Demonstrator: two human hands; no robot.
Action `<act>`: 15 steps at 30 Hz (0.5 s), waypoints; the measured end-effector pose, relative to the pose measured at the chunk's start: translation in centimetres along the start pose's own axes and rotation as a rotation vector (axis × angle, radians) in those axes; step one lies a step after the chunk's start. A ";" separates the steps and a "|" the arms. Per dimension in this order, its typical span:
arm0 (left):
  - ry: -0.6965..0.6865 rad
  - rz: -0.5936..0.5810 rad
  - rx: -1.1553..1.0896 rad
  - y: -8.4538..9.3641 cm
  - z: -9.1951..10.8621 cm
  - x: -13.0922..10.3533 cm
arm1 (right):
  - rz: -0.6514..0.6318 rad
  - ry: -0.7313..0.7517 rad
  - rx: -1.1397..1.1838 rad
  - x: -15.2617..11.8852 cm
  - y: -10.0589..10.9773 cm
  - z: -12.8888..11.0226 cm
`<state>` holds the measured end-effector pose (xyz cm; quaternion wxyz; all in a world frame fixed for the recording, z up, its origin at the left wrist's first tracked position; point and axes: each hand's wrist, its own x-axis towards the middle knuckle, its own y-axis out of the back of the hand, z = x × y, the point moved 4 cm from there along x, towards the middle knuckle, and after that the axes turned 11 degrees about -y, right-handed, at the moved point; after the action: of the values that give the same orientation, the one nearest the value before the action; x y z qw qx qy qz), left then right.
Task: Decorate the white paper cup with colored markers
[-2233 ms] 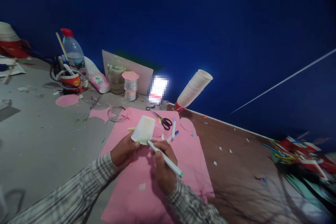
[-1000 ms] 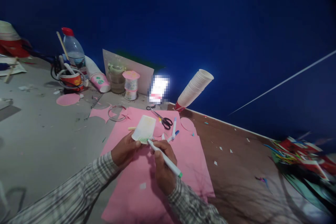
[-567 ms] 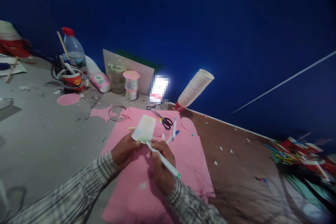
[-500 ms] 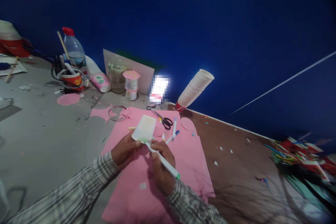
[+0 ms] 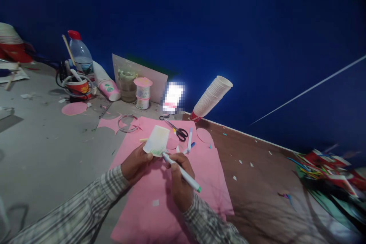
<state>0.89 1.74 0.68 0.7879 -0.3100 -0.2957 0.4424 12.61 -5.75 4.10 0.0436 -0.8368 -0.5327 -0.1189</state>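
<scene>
A white paper cup [image 5: 157, 139] with green strokes along its rim is tilted in my left hand [image 5: 136, 163], thumb on the near edge. My right hand [image 5: 182, 177] is closed around a white marker pen [image 5: 185, 178] with a green end; its tip is at the cup's lower right edge. Pink paper sheets [image 5: 156, 221] lie beneath both hands. Beyond the cup are black-handled scissors [image 5: 181, 133], a pink paper disc [image 5: 172, 142] and a capped marker with a pale purple end [image 5: 190, 139].
A tall stack of paper cups [image 5: 213, 97] leans at the back. A decorated paper model [image 5: 143, 93], a glass jar [image 5: 127, 87], a plastic bottle [image 5: 81, 55] and a red cup of tools [image 5: 77, 87] stand at back left. A tape ring [image 5: 128, 123] lies on pink scraps. Coloured bundles [image 5: 323, 167] sit far right.
My right hand and the marker have shifted right along the cup's lower edge. More green strokes show there. My left hand and the cup have hardly moved.
</scene>
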 end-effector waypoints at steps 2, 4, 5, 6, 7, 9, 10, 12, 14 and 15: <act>0.002 0.000 0.002 0.0 0.0 0.0 | 0.004 0.006 -0.014 0.0 0.0 0.0; -0.007 0.014 0.002 0.2 -0.1 0.0 | -0.003 0.008 -0.026 0.0 0.0 0.1; -0.012 0.021 0.001 0.2 -0.1 -0.1 | -0.005 0.007 -0.031 0.0 0.0 0.1; -0.018 0.027 -0.001 0.3 -0.1 0.0 | -0.008 0.008 -0.036 0.0 -0.1 0.0; -0.021 0.029 -0.004 0.3 -0.1 0.0 | -0.010 0.008 -0.042 0.1 -0.1 0.0; -0.019 0.028 -0.010 0.3 -0.2 0.0 | -0.009 0.010 -0.050 0.1 -0.1 0.0; -0.018 0.028 -0.012 0.3 -0.2 0.0 | -0.008 0.011 -0.053 0.1 -0.1 -0.1; -0.018 0.030 -0.012 0.3 -0.2 0.0 | -0.010 0.012 -0.057 0.2 -0.2 -0.1; -0.020 0.032 -0.010 0.3 -0.2 0.0 | -0.013 0.010 -0.057 0.1 -0.3 -0.2; -0.019 0.032 -0.010 0.3 -0.2 0.0 | -0.014 0.009 -0.056 0.1 -0.3 -0.2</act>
<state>0.86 1.81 0.37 0.7763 -0.3142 -0.3006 0.4563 12.38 -5.58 4.29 0.0217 -0.8334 -0.5347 -0.1380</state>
